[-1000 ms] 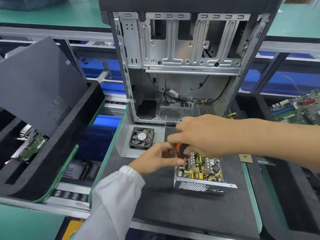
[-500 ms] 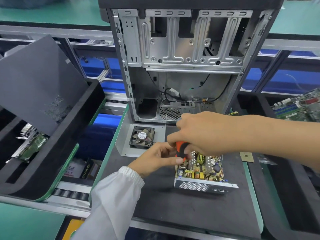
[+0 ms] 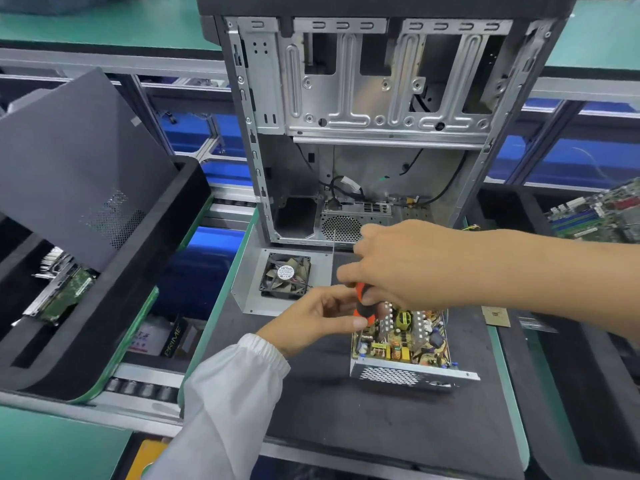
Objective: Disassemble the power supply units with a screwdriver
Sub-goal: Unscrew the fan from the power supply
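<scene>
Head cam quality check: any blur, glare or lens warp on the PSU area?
Head view: wide-angle warp bends the case frame and the shelf rails outward near the edges; lighting is even and soft, with mild sheen on the case metal and no blown-out glare; PSU board is fairly sharp; right hand on the screwdriver is slightly soft; left hand casts little shadow.
</scene>
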`<state>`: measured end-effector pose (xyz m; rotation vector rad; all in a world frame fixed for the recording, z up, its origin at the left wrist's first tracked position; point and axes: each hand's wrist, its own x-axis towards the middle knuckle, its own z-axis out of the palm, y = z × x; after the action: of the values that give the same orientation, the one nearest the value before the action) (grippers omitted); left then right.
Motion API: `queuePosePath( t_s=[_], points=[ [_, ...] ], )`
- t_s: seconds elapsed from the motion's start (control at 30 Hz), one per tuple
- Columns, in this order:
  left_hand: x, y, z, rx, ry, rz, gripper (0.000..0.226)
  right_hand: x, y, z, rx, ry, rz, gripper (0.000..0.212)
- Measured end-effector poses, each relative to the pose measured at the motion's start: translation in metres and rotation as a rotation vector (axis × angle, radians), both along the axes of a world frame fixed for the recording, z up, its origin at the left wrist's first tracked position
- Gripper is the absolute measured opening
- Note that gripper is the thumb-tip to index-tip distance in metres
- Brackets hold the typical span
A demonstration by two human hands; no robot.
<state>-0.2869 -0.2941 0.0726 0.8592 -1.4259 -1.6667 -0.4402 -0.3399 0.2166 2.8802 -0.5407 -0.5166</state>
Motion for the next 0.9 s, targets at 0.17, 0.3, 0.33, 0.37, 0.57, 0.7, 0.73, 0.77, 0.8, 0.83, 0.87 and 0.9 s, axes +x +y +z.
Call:
queuePosePath(
  t_s=[0.17, 0.3, 0.33, 0.37, 0.57, 0.7, 0.73, 0.77, 0.8, 0.83, 0.87, 0.9],
  points=[
    [-0.004, -0.002, -0.001, -0.008, -0.041, 0.086, 0.023, 0.002, -0.001, 0.013, 0.046, 0.015, -0.07, 0.047],
    [-0.007, -0.002, 0.006, -0.035, -0.037, 0.071, 0.042, 0.003, 0.006, 0.004, -0.113, 0.019, -0.106, 0.062],
    [-0.006, -0.001, 0.008, -0.019, -0.028, 0.044, 0.045, 0.002, 0.007, 0.0, -0.087, 0.022, -0.1, 0.055],
    [-0.005, 0.0, 0.007, 0.0, -0.023, 0.022, 0.046, 0.001, 0.006, -0.002, -0.038, 0.02, -0.092, 0.045],
    [0.001, 0.003, -0.001, 0.084, -0.046, 0.019, 0.026, 0.0, 0.004, 0.011, 0.213, 0.036, -0.073, 0.025],
    [-0.003, 0.002, 0.004, 0.021, -0.057, 0.043, 0.036, 0.0, 0.005, 0.011, 0.084, 0.012, -0.09, 0.039],
    [-0.005, 0.003, 0.006, 0.012, -0.051, 0.038, 0.04, 0.001, 0.006, 0.009, 0.016, -0.005, -0.102, 0.046],
    [-0.006, 0.002, 0.008, 0.007, -0.056, 0.037, 0.042, 0.002, 0.008, 0.006, -0.036, -0.014, -0.114, 0.05],
    [-0.007, 0.003, 0.01, 0.0, -0.063, 0.038, 0.044, 0.002, 0.01, 0.002, -0.069, -0.018, -0.116, 0.051],
    [-0.007, 0.003, 0.01, -0.005, -0.064, 0.032, 0.045, 0.003, 0.01, -0.002, -0.08, -0.017, -0.109, 0.049],
    [-0.007, 0.004, 0.009, -0.002, -0.047, 0.023, 0.044, 0.003, 0.009, -0.005, -0.066, -0.012, -0.098, 0.045],
    [-0.006, 0.005, 0.009, 0.003, -0.021, 0.011, 0.041, 0.002, 0.008, -0.005, -0.029, 0.0, -0.088, 0.039]
  ],
)
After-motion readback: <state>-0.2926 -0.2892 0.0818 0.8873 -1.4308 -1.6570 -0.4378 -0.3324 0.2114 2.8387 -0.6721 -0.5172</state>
